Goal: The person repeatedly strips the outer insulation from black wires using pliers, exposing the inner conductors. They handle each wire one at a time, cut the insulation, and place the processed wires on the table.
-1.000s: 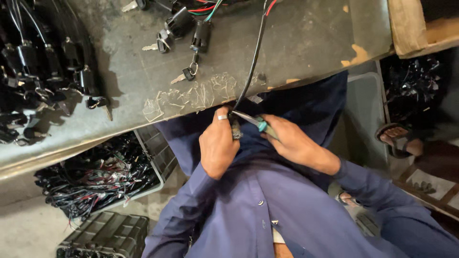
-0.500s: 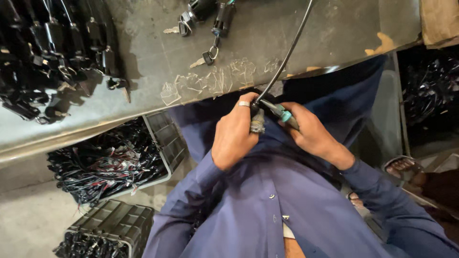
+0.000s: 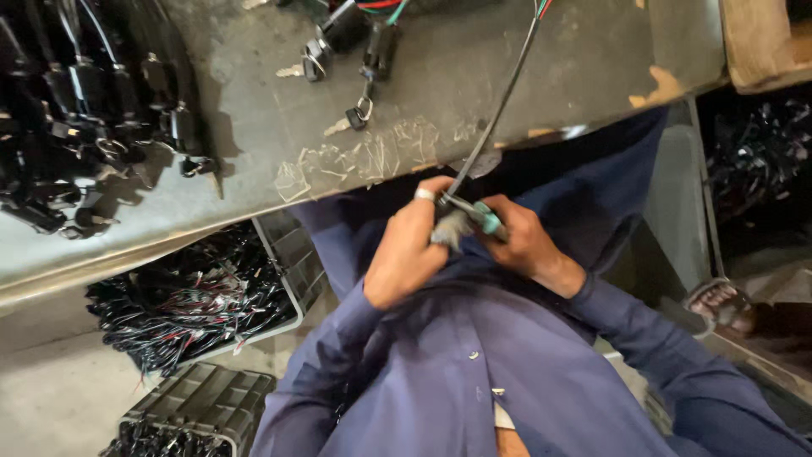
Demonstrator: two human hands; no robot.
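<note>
Hands meet close to the chest, just below the counter [image 3: 254, 195] edge. Left hand [image 3: 406, 254], a ring on one finger, is closed around the lower end of a thin black cable [image 3: 499, 110], where a greyish wrapped part shows. Right hand [image 3: 520, 241] grips a small teal-handled tool [image 3: 484, 218] pressed against that same spot. From the hands the cable rises over the counter, ending in red and green wires. Keyed black switches [image 3: 355, 42] lie on the counter; crates of black wiring [image 3: 194, 296] sit beneath.
</note>
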